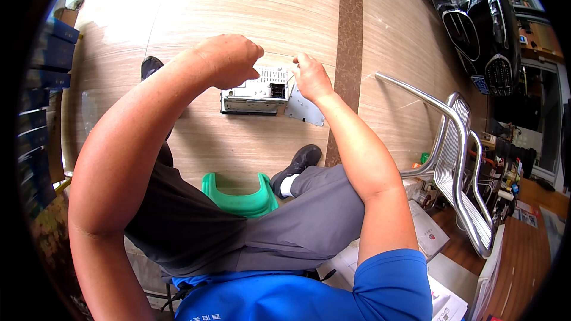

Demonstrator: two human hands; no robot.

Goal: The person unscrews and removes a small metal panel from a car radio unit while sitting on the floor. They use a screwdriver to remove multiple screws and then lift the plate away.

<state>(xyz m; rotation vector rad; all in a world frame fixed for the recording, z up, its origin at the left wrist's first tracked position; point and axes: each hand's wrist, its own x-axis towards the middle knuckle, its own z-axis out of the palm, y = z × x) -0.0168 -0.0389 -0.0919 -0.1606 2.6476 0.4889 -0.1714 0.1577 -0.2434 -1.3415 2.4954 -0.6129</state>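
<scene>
A silvery metal-cased unit that looks like a car stereo (253,103) rests on the tiled floor in front of me. Vent slots mark its top, and a black connector socket (278,90) sits at its right corner. My left hand (234,62) hovers over its far left part with the fingers curled; whatever they hold, if anything, is hidden. Just past its right edge, my right hand (311,77) has thumb and fingers pinched together, and I cannot make out anything between them. Below that hand a flat metal plate with small holes (305,109) lies beside the unit.
A green plastic stool (241,202) stands near my knees. My black shoes (303,163) flank the work spot. To the right are a metal-framed chair (455,142) and a parked black car (482,30). Blue boxes (56,53) are stacked at the left.
</scene>
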